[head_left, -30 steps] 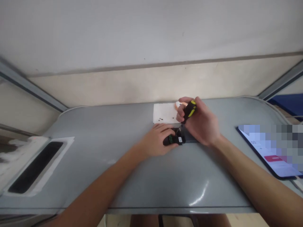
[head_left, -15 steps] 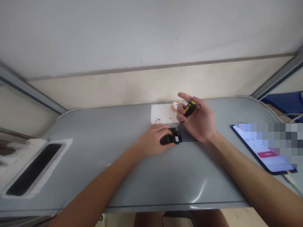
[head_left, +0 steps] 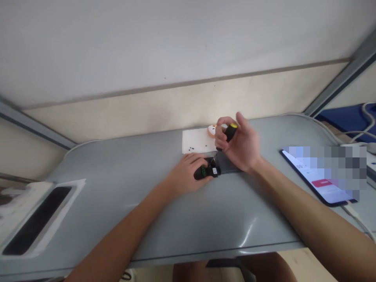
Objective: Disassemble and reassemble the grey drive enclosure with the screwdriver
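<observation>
With thumb raised, the right hand's (head_left: 241, 147) curled fingers grip a black, yellow-capped screwdriver (head_left: 230, 133), its stripe just rolled from view, suggesting a turn, above the black, green-boarded device (head_left: 209, 172) the left hand (head_left: 185, 173) straddles on the glossy grey tabletop (head_left: 182, 227).

Little can be read. On the lit screen of the phone (head_left: 319, 176) at the right stand dark digits (head_left: 299, 166) — they look like two zeros, with whatever follows lost to pixelated blocks. Below them, the red button (head_left: 321, 183) bears a small pale mark, too faint to name. The black device (head_left: 208, 171) under the left hand (head_left: 190, 172) carries a small white label (head_left: 214, 171) — its print is too small to read.
</observation>
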A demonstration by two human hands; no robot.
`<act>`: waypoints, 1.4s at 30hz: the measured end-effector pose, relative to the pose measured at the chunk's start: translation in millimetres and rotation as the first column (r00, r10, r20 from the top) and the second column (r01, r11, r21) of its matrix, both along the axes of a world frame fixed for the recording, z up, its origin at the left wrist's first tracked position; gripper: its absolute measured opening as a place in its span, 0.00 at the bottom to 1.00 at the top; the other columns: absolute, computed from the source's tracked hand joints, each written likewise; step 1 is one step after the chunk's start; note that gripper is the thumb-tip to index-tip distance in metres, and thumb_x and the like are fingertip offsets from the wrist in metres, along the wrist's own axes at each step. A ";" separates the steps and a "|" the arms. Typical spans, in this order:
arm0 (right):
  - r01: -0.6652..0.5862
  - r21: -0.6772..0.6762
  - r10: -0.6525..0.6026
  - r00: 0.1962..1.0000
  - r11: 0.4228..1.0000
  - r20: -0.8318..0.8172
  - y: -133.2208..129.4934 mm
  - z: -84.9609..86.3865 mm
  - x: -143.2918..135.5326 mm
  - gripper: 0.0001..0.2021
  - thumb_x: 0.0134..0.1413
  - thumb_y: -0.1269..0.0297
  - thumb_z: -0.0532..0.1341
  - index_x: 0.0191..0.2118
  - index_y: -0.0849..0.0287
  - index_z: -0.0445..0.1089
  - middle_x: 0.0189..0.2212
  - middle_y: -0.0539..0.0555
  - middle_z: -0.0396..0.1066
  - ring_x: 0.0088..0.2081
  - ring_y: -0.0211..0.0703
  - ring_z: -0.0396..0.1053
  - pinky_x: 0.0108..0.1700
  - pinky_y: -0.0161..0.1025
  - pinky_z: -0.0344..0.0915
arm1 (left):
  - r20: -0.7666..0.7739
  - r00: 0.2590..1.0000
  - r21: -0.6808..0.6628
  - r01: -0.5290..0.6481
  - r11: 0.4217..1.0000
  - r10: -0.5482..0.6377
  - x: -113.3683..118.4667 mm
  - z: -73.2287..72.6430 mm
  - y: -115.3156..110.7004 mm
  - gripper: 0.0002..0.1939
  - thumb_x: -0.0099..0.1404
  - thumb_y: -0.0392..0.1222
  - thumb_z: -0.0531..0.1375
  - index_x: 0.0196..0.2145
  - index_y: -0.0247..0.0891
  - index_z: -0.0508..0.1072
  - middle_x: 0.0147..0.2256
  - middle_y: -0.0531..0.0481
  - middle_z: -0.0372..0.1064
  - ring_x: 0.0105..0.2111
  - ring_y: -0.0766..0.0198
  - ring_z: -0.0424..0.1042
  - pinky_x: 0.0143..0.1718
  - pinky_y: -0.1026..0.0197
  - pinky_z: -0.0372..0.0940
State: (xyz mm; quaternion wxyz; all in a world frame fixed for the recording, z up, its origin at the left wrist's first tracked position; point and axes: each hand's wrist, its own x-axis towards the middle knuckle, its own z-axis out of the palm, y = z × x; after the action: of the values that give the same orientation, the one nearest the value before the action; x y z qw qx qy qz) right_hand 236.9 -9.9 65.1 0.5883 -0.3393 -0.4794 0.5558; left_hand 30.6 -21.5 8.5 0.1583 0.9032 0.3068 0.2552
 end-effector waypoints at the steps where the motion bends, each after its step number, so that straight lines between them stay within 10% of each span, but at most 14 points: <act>1: -0.010 -0.005 0.010 1.000 1.000 -0.007 0.4 0.3 0.7 0.23 0.62 0.34 0.56 0.36 0.51 0.67 0.23 0.47 0.57 0.23 0.39 0.58 0.26 0.40 0.61 | -0.001 1.000 0.000 0.002 1.000 -0.002 -0.1 -0.5 0.1 0.10 0.67 0.48 0.66 0.41 0.41 0.73 0.53 0.43 0.75 0.54 0.52 0.73 0.59 0.45 0.65; 6: 0.015 -0.012 -0.016 0.996 1.000 -0.093 3.2 -6.4 0.2 0.21 0.56 0.40 0.67 0.34 0.52 0.63 0.34 0.51 0.67 0.35 0.41 0.68 0.37 0.40 0.69 | 0.010 1.000 0.011 0.016 1.000 -0.016 -0.5 -2.2 0.6 0.10 0.68 0.48 0.66 0.42 0.41 0.74 0.54 0.43 0.75 0.55 0.53 0.73 0.60 0.46 0.64; 11: 0.044 -0.018 -0.044 0.999 0.999 -0.011 3.6 -10.6 -2.1 0.31 0.52 0.30 0.64 0.28 0.52 0.52 0.24 0.45 0.57 0.22 0.35 0.55 0.25 0.38 0.59 | 0.006 1.000 -0.015 0.006 1.000 -0.006 0.1 -1.8 0.8 0.11 0.68 0.49 0.66 0.42 0.42 0.74 0.55 0.44 0.75 0.54 0.52 0.73 0.60 0.45 0.64; 16: 0.027 0.008 -0.028 0.999 1.000 0.034 3.2 -4.3 -2.3 0.30 0.57 0.25 0.52 0.35 0.51 0.64 0.23 0.47 0.58 0.24 0.40 0.60 0.26 0.41 0.61 | -0.007 1.000 -0.044 0.006 0.999 -0.006 0.3 0.6 0.3 0.12 0.67 0.49 0.66 0.40 0.41 0.71 0.52 0.43 0.75 0.54 0.51 0.73 0.59 0.44 0.65; 21: -0.027 0.015 0.027 0.999 1.000 -0.036 2.3 -6.5 -1.3 0.26 0.55 0.34 0.64 0.33 0.52 0.61 0.33 0.50 0.67 0.32 0.39 0.67 0.33 0.40 0.67 | -0.015 1.000 -0.039 -0.001 0.999 0.000 0.5 2.0 -0.3 0.12 0.67 0.47 0.66 0.36 0.41 0.66 0.52 0.44 0.75 0.53 0.51 0.72 0.57 0.45 0.65; 28: -0.052 -0.038 0.050 0.998 0.998 -0.048 2.0 -4.5 0.1 0.30 0.54 0.26 0.56 0.30 0.52 0.58 0.20 0.44 0.49 0.20 0.36 0.50 0.24 0.39 0.57 | -0.021 1.000 -0.018 0.016 1.000 -0.017 0.2 0.5 0.2 0.10 0.68 0.47 0.65 0.43 0.41 0.71 0.54 0.43 0.74 0.55 0.52 0.72 0.59 0.46 0.65; 35: -0.159 -0.006 0.157 0.982 0.987 -0.104 -3.7 -0.8 -0.5 0.23 0.54 0.38 0.68 0.32 0.53 0.64 0.32 0.50 0.65 0.31 0.39 0.66 0.34 0.41 0.67 | -0.020 1.000 0.037 0.022 0.999 -0.021 -0.2 -1.0 0.2 0.11 0.69 0.48 0.65 0.43 0.40 0.74 0.53 0.43 0.75 0.54 0.51 0.74 0.58 0.46 0.67; 42: -0.124 -0.068 0.115 0.985 0.990 -0.128 -1.7 -1.0 -1.6 0.27 0.51 0.33 0.67 0.30 0.52 0.60 0.21 0.43 0.49 0.21 0.34 0.47 0.23 0.37 0.53 | -0.032 0.999 0.070 0.016 0.997 -0.014 -0.7 0.6 -0.2 0.11 0.69 0.48 0.65 0.43 0.40 0.74 0.53 0.43 0.75 0.53 0.51 0.74 0.58 0.46 0.68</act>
State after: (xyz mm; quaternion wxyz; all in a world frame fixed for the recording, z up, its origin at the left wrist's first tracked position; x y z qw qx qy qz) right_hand 235.3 -11.5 64.1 0.5692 -0.2969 -0.4402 0.6278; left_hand 29.9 -21.7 9.1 0.1234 0.9144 0.2931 0.2503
